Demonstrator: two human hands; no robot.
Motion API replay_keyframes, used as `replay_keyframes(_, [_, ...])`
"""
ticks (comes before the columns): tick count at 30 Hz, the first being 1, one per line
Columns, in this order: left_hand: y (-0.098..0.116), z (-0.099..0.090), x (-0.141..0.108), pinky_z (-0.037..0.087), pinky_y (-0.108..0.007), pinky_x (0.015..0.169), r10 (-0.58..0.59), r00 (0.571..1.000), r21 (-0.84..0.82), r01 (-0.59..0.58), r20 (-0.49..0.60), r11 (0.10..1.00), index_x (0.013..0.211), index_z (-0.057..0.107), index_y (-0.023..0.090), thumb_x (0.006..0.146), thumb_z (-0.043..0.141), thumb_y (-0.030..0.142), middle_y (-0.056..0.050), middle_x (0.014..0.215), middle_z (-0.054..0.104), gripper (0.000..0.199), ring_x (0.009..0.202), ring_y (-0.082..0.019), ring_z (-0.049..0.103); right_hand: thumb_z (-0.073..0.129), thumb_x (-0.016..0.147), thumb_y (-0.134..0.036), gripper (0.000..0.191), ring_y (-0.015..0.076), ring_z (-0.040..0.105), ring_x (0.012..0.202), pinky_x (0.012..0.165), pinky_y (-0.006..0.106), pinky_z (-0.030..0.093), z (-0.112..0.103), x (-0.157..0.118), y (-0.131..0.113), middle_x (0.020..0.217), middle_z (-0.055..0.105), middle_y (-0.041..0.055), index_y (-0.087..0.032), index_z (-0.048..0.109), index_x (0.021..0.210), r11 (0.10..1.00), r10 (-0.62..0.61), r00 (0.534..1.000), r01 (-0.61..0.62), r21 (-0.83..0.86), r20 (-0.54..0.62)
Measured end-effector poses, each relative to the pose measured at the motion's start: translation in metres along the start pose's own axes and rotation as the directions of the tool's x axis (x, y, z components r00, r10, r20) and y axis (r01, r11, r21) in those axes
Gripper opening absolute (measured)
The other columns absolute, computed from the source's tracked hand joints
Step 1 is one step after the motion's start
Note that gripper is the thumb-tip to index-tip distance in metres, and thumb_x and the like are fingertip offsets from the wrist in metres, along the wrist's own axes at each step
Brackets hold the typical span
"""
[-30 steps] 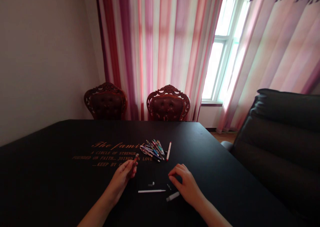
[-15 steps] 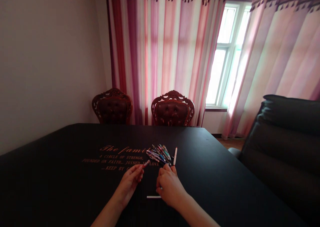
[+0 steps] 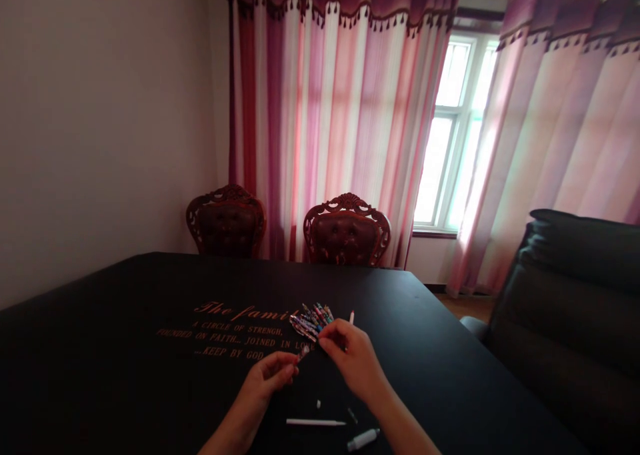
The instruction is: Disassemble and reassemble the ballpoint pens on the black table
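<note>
My left hand (image 3: pixel 274 375) pinches a small pen part (image 3: pixel 303 352), pale with a reddish end, between thumb and fingertips. My right hand (image 3: pixel 353 349) is at the near side of a pile of patterned pens (image 3: pixel 311 320). Its thumb and forefinger come together; what is between them, if anything, I cannot make out. On the tabletop below the hands lie a thin white pen refill (image 3: pixel 315 421), a tiny white piece (image 3: pixel 319 404), a small dark spring-like piece (image 3: pixel 353 415) and a white pen barrel section (image 3: pixel 363 439).
A white pen (image 3: pixel 351 317) shows partly behind my right hand. The black table (image 3: pixel 125 361) bears gold lettering. Two carved chairs (image 3: pixel 347 231) stand at the far side, and a black padded seat (image 3: pixel 575 308) is at the right.
My right hand has lifted away from the near tabletop and turned its fingertips toward the pen pile, uncovering the small pieces and refill tip. The view has tilted up slightly.
</note>
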State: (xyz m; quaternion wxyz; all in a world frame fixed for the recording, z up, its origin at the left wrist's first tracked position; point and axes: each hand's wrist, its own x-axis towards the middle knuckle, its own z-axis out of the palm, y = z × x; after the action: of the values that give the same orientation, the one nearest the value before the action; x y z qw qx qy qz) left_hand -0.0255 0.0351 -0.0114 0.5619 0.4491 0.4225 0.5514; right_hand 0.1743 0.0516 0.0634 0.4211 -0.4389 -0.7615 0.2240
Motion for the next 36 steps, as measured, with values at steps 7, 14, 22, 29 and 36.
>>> replay_keyframes(7, [-0.0039, 0.0074, -0.0038, 0.039, -0.026, 0.067, 0.020, 0.999, 0.050, -0.022, 0.045, 0.999, 0.083, 0.076, 0.018, 0.065, 0.081, 0.040, -0.001, 0.072, 0.070, 0.029, 0.068, -0.016, 0.055, 0.067, 0.076, -0.016, 0.007, 0.0149, 0.061, 0.070, 0.065, 0.024, 0.045, -0.0094, -0.0001, -0.0060, 0.075, 0.069, -0.0010, -0.020, 0.071, 0.080, 0.995, 0.015, 0.999, -0.020, 0.096, 0.050])
replay_keyframes(14, [-0.0030, 0.0093, -0.0070, 0.039, -0.025, 0.067, 0.016, 0.998, 0.050, -0.019, 0.057, 0.999, 0.084, 0.075, 0.019, 0.067, 0.080, 0.040, -0.001, 0.073, 0.069, 0.027, 0.068, -0.014, 0.054, 0.070, 0.074, -0.013, 0.008, 0.0142, 0.061, 0.072, 0.066, 0.023, 0.044, -0.0088, -0.0007, -0.0043, 0.077, 0.069, -0.0013, -0.021, 0.072, 0.077, 0.996, -0.026, 0.997, 0.020, 0.090, 0.068])
replay_keyframes(22, [-0.0025, 0.0103, -0.0063, 0.039, -0.025, 0.069, 0.013, 0.997, 0.037, -0.016, 0.079, 0.999, 0.085, 0.076, 0.018, 0.069, 0.079, 0.038, -0.002, 0.074, 0.070, 0.026, 0.069, -0.014, 0.054, 0.072, 0.076, -0.015, 0.007, 0.0141, 0.061, 0.072, 0.068, 0.024, 0.045, -0.0062, -0.0036, -0.0048, 0.076, 0.068, -0.0006, -0.022, 0.075, 0.076, 0.994, -0.074, 0.993, 0.065, 0.086, 0.096])
replay_keyframes(29, [-0.0009, 0.0099, -0.0074, 0.038, -0.024, 0.068, 0.006, 0.995, 0.003, -0.006, 0.095, 1.000, 0.087, 0.076, 0.017, 0.072, 0.079, 0.033, -0.002, 0.073, 0.070, 0.021, 0.069, -0.014, 0.053, 0.074, 0.074, -0.015, 0.006, 0.0141, 0.061, 0.070, 0.065, 0.023, 0.044, -0.0056, -0.0041, -0.0077, 0.074, 0.068, -0.0011, -0.022, 0.074, 0.075, 0.997, -0.054, 0.995, 0.048, 0.063, 0.086])
replay_keyframes(36, [0.0014, 0.0105, -0.0068, 0.037, -0.023, 0.063, -0.024, 0.996, -0.118, 0.033, 0.084, 0.992, 0.087, 0.076, 0.014, 0.070, 0.080, 0.036, -0.002, 0.072, 0.066, 0.028, 0.065, -0.011, 0.048, 0.065, 0.083, -0.020, 0.011, 0.0138, 0.062, 0.076, 0.069, 0.022, 0.045, -0.0071, -0.0012, 0.0008, 0.086, 0.070, 0.0012, -0.020, 0.072, 0.091, 1.000, 0.005, 0.993, -0.004, -0.003, 0.114])
